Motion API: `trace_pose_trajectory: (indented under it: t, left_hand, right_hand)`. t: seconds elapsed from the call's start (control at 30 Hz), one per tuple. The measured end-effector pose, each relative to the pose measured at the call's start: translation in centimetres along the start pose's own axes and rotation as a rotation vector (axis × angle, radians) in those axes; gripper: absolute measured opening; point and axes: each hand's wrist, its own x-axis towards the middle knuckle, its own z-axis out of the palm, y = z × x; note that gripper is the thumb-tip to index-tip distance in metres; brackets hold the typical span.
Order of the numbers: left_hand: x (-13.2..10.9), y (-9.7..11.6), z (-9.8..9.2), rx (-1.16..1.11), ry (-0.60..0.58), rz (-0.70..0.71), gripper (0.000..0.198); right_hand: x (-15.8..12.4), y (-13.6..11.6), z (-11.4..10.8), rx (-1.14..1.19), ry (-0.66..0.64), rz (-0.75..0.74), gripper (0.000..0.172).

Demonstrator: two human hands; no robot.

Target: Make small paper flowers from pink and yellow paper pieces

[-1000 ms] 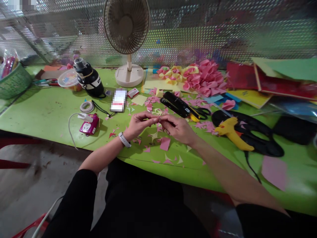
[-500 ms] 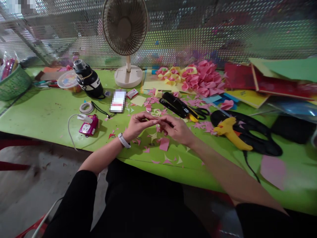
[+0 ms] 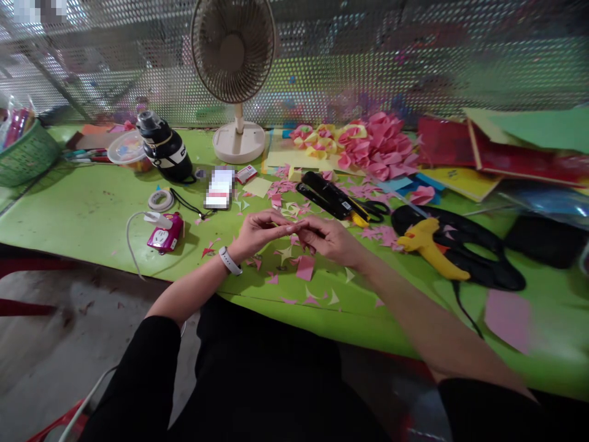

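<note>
My left hand and my right hand meet fingertip to fingertip above the green table. Both are closed in a pinch, thumbs against fingers. Whatever lies between the fingertips is hidden or too small to name. Just below them a pink paper square lies among pink and pale yellow paper scraps. Beyond my right hand rest a black stapler and black-handled scissors. A white band circles my left wrist.
A yellow glue gun lies on a black pad at right. Folded pink paper pieces are heaped at the back. A fan, black bottle, phone, tape roll and magenta power socket stand to the left.
My fingertips have shifted very slightly against each other, and my right hand has moved a touch to the right. The things on the table stay where they were.
</note>
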Motion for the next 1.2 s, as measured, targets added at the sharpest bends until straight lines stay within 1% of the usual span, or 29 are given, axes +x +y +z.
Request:
trace_pose_trajectory:
  t: [0.1, 0.17, 0.23, 0.37, 0.53, 0.63, 0.73, 0.8, 1.0, 1.2]
  left_hand:
    - [0.0, -0.3, 0.0, 0.036, 0.073, 0.047, 0.021]
    - [0.0, -0.4, -0.1, 0.062, 0.085, 0.077, 0.020]
    - [0.0, -0.3, -0.1, 0.075, 0.065, 0.106, 0.018]
    - [0.0, -0.1, -0.2, 0.111, 0.030, 0.130, 0.013]
    - [0.1, 0.0, -0.2, 0.148, -0.013, 0.113, 0.018]
    - [0.0, 0.1, -0.1, 0.147, 0.018, 0.132, 0.017]
    - [0.0, 0.1, -0.1, 0.133, 0.071, 0.162, 0.017]
    - [0.0, 0.0, -0.1, 0.136, 0.084, 0.162, 0.018]
    - [0.1, -0.2, -0.2, 0.136, 0.059, 0.166, 0.017]
    - [0.0, 0.0, -0.1, 0.137, 0.013, 0.137, 0.015]
  right_hand:
    - [-0.1, -0.1, 0.5, 0.012, 0.048, 0.015, 0.024]
    - [-0.2, 0.0, 0.7, 0.025, 0.069, 0.033, 0.024]
    - [-0.1, 0.3, 0.8, 0.028, 0.074, 0.039, 0.025]
    - [-0.1, 0.8, 0.4, 0.001, 0.058, 0.005, 0.026]
    - [-0.1, 0.7, -0.1, 0.015, 0.000, 0.014, 0.026]
    - [-0.1, 0.5, 0.1, 0.044, -0.002, 0.029, 0.024]
    - [-0.1, 0.4, 0.5, 0.041, 0.058, 0.020, 0.022]
    - [-0.1, 0.5, 0.7, 0.029, 0.091, 0.016, 0.021]
    - [0.0, 0.6, 0.6, 0.014, 0.080, -0.003, 0.023]
    - [0.0, 0.6, 0.2, 0.018, 0.041, -0.006, 0.026]
